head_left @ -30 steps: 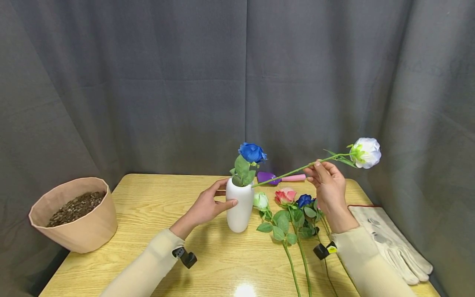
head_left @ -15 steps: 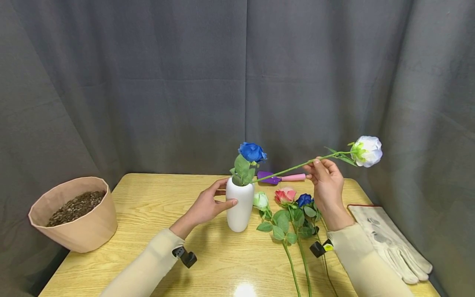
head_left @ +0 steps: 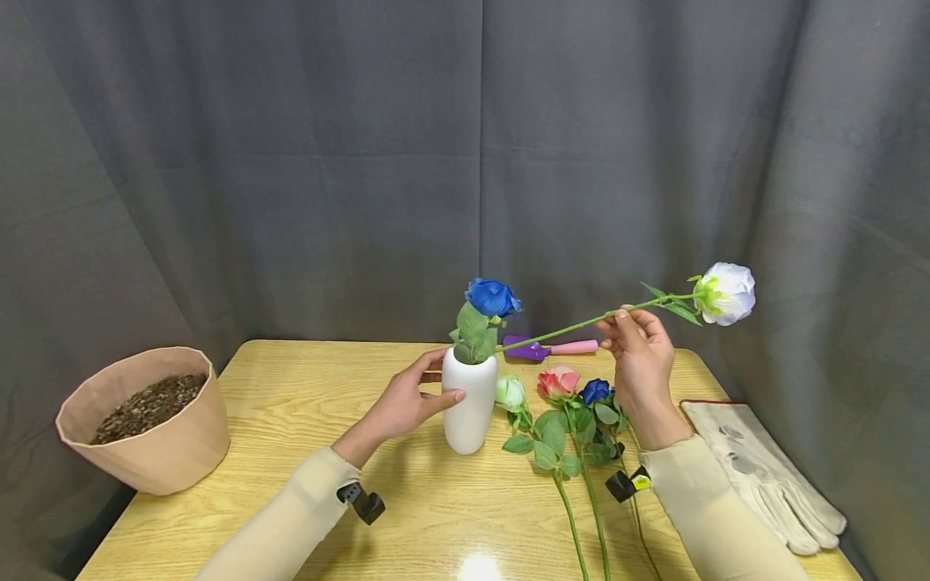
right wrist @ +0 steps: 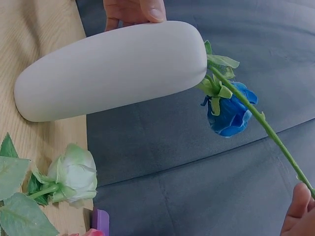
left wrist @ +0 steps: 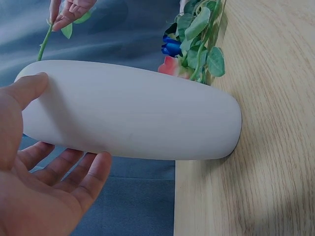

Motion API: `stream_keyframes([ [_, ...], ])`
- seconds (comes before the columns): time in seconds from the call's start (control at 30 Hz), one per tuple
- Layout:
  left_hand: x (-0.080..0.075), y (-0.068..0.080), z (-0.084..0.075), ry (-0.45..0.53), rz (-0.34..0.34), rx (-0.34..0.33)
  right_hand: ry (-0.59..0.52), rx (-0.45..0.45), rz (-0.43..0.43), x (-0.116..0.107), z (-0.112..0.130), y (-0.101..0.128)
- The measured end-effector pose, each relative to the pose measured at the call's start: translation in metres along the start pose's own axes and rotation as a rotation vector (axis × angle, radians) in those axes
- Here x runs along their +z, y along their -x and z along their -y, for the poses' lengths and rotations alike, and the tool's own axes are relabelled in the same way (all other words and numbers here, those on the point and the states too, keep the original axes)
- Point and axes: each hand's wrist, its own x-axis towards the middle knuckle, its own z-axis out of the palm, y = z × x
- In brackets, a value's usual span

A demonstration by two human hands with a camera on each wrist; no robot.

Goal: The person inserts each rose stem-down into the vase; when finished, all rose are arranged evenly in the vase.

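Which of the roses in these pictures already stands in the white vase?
The blue rose above the vase. The white rose is only held at its mouth, and the others lie flat on the table.

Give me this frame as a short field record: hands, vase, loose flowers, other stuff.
left hand: steadies white vase, thumb and fingers on its sides
right hand: pinches white rose stem, tilted, stem tip at vase mouth
in vase: blue rose
on table: pale green rose, pink rose, small blue rose
also: purple trowel, work gloves, soil pot
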Motion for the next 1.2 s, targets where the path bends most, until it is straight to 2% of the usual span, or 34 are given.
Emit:
stream_keyframes([
  [0.2,0.000,0.000,-0.001,0.000,0.004,-0.005,0.022,0.016,0.024,0.005,-0.001,0.002],
  [0.5,0.000,0.000,-0.001,-0.002,0.003,-0.008,0.070,-0.021,0.092,0.015,-0.005,0.005],
  [1.0,-0.001,0.001,-0.001,0.002,0.004,-0.009,0.212,-0.023,0.181,0.033,-0.022,0.013],
  [1.2,0.000,0.001,0.000,0.007,0.003,-0.009,0.222,-0.023,0.198,0.038,-0.026,0.013],
])
